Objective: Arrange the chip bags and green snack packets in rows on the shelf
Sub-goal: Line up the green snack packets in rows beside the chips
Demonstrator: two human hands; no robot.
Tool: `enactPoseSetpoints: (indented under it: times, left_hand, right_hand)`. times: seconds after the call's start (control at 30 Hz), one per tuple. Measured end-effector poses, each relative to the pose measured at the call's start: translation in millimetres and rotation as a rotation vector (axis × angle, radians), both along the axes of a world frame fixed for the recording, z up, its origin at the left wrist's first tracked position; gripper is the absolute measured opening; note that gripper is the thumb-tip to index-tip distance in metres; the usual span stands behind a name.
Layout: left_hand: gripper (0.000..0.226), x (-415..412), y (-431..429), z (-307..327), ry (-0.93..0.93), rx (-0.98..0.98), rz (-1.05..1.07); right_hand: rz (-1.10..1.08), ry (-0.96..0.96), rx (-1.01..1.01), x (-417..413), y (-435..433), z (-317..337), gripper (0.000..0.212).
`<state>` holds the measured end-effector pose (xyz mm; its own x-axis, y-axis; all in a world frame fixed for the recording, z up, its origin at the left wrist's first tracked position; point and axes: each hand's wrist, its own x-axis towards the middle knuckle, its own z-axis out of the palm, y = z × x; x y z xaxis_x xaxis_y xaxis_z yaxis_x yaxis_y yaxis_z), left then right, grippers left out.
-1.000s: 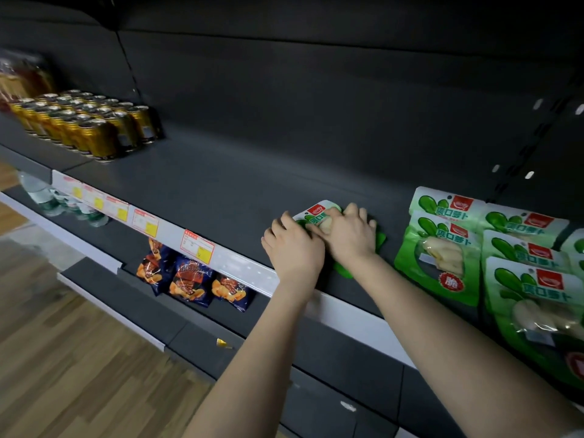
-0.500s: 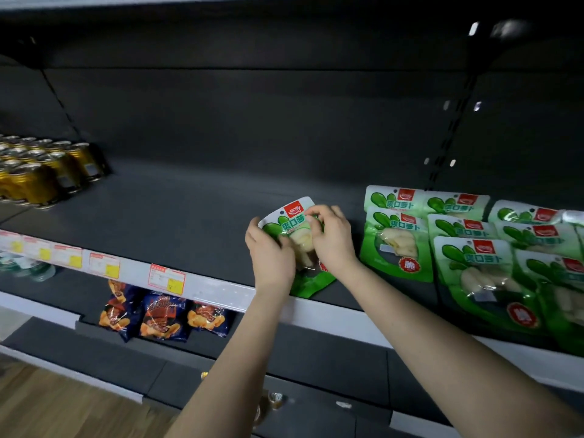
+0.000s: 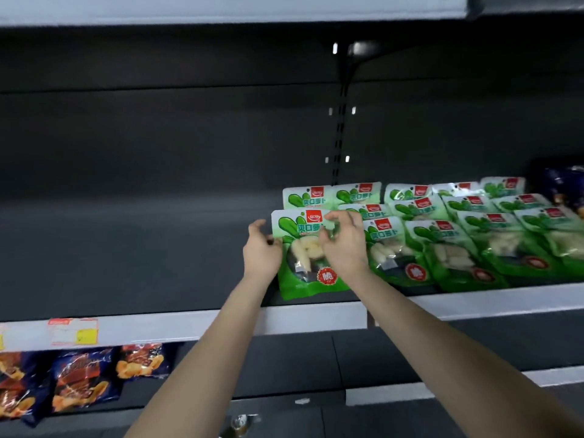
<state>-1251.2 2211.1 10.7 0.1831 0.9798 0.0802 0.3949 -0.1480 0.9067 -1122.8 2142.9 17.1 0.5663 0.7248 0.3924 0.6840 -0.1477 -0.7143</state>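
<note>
Up on the dark shelf (image 3: 142,263) in the head view, both hands are on one green snack packet (image 3: 305,279). It lies flat at the left end of the front row, its bottom edge close to the white price rail (image 3: 221,324).

The left hand (image 3: 262,251) is at the packet's left edge, thumb sticking up, the other fingers curled in and pinching that edge. The right hand (image 3: 346,248) is clawed over the top right part, with bent fingers (image 3: 331,218) on the film near the red logo. It's a bit blurry, so I honestly can't tell if that hand grips or just rests there.

Just to the right, the other green packets (image 3: 442,238) sit in overlapping rows, about three deep, running off toward the right edge. Past them at the far right there's a dark blue bag (image 3: 565,188), too blurred to read.

Lower shelf, bottom left: a few chip bags (image 3: 82,380), dark blue with orange chips on the front, lying side by side. A red and yellow price tag (image 3: 72,331) is stuck on the rail right above them. A slotted upright (image 3: 341,121) runs up the back wall behind the packets.
</note>
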Motion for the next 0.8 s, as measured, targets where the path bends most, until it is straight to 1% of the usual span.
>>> enactPoseSetpoints:
  times: [0.1, 0.27, 0.33, 0.43, 0.47, 0.57, 0.63, 0.73, 0.8]
  left_hand:
    - [0.038, 19, -1, -2, 0.087, 0.066, -0.062]
    - [0.031, 30, 0, -21, 0.183, 0.147, -0.036]
    - [0.027, 31, 1, -25, 0.248, 0.193, -0.024]
    - [0.028, 32, 2, -27, 0.397, 0.226, 0.018]
    - [0.028, 31, 2, -27, 0.419, 0.218, 0.029]
    - [0.032, 30, -3, -23, 0.362, 0.176, 0.001]
    - [0.043, 28, -3, -23, 0.344, 0.185, -0.048]
    - [0.053, 27, -1, -24, 0.326, 0.179, -0.114]
    - [0.053, 29, -2, -23, 0.370, 0.171, -0.157]
  right_hand:
    - [-0.035, -0.087, -0.053, 12, -12, -8, 0.025]
    - [0.021, -0.129, -0.081, 15, -14, -12, 0.027]
    - [0.100, -0.150, -0.183, 11, -12, -17, 0.031]
    - [0.196, -0.335, -0.402, 5, -7, -24, 0.044]
    - [0.212, -0.384, -0.451, 4, -6, -25, 0.047]
    - [0.217, -0.440, -0.563, 5, -5, -25, 0.054]
    - [0.209, -0.397, -0.607, 5, -6, -24, 0.054]
    - [0.199, -0.384, -0.624, 4, -8, -23, 0.054]
    - [0.168, -0.418, -0.623, 4, -10, -22, 0.055]
